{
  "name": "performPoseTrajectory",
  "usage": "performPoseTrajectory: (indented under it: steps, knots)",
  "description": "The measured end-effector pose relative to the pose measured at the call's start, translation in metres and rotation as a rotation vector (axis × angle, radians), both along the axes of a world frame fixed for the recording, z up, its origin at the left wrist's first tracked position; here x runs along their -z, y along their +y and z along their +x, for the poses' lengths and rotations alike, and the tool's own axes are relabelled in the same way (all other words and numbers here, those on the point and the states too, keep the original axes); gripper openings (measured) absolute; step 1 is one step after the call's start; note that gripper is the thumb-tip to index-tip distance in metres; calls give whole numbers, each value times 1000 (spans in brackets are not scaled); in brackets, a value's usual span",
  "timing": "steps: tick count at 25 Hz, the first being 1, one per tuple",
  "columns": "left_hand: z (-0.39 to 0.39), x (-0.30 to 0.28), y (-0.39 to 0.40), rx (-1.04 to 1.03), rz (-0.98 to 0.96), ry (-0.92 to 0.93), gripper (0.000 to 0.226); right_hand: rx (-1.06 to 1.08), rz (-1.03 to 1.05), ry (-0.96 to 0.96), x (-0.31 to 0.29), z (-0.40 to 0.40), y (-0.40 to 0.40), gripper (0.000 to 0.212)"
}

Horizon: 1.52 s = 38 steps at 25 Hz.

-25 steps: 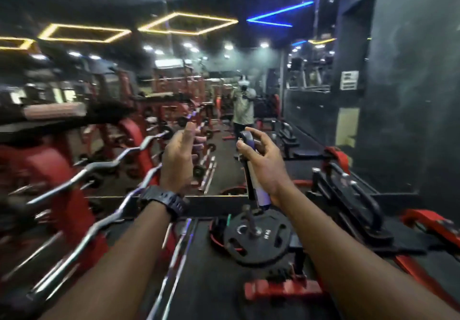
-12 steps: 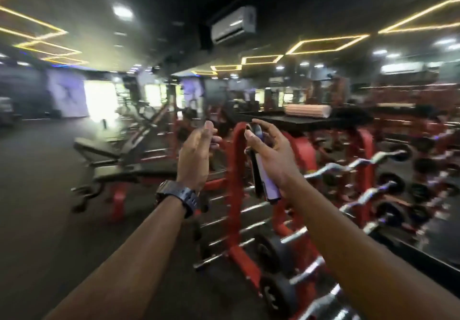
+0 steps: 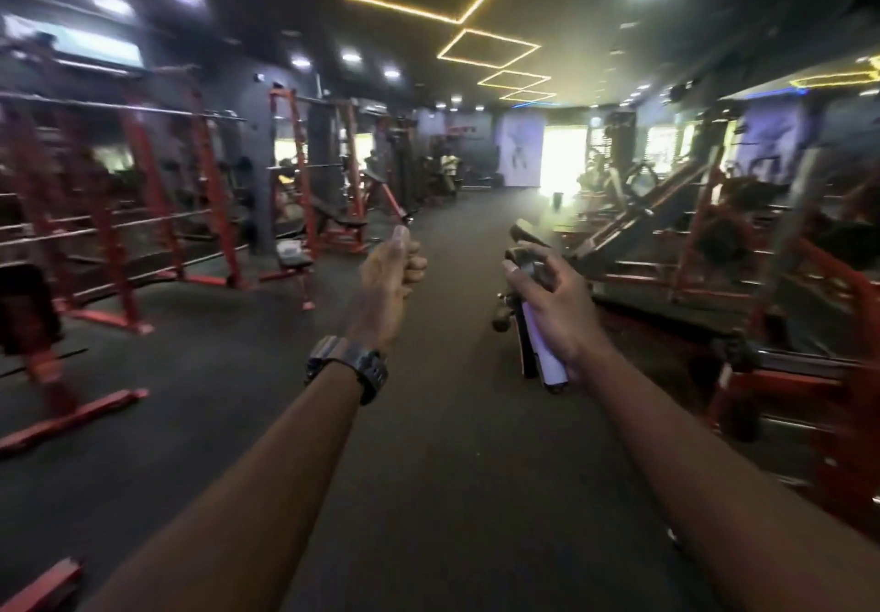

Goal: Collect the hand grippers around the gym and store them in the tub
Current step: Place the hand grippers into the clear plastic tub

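My right hand pinches the hand gripper; my left hand hangs loosely curled, holding nothing. I'd carry it level (no tub visible) along the aisle.

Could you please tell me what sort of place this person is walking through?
A commercial gym, almost certainly: red steel squat racks line the left side, angled red-framed weight machines fill the right, and dark rubber-like flooring runs between them.
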<state>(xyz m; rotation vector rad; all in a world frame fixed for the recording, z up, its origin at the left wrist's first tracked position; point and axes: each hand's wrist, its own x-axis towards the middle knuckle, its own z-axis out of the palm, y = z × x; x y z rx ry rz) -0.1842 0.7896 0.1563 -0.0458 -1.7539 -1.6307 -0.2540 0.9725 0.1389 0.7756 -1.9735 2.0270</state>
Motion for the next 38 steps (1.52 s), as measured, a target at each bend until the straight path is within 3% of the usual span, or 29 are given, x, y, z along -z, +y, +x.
performPoseTrajectory:
  steps: [9, 17, 20, 23, 25, 29, 35, 38]
  knots:
    - [-94, 25, -168, -292, 10, -5, 80, -174, 36, -16, 22, -106, -183, 33]
    - [-218, -8, -311, -310, -66, -50, 79, -179, 6, -34, -4, -249, -338, 53]
    - [-271, -2, -362, -324, -64, -46, 70, -222, 9, -5, -1, -310, -388, 52]
    - [-338, 7, -406, -342, -59, -26, 54, -265, 15, 3, 7, -390, -435, 48]
    - [-395, 11, -439, -384, -67, -25, 55, -273, -1, -6, 12, -453, -468, 48]
    - [-502, 10, -504, -447, -23, -58, 63, -342, -7, -18, 8, -574, -530, 24]
    - [-649, 5, -610, -518, -63, -17, 69, -372, 18, -50, 13, -739, -654, 54]
    - [-722, 20, -673, -517, -76, -23, 68, -404, 19, -54, 30, -805, -720, 41]
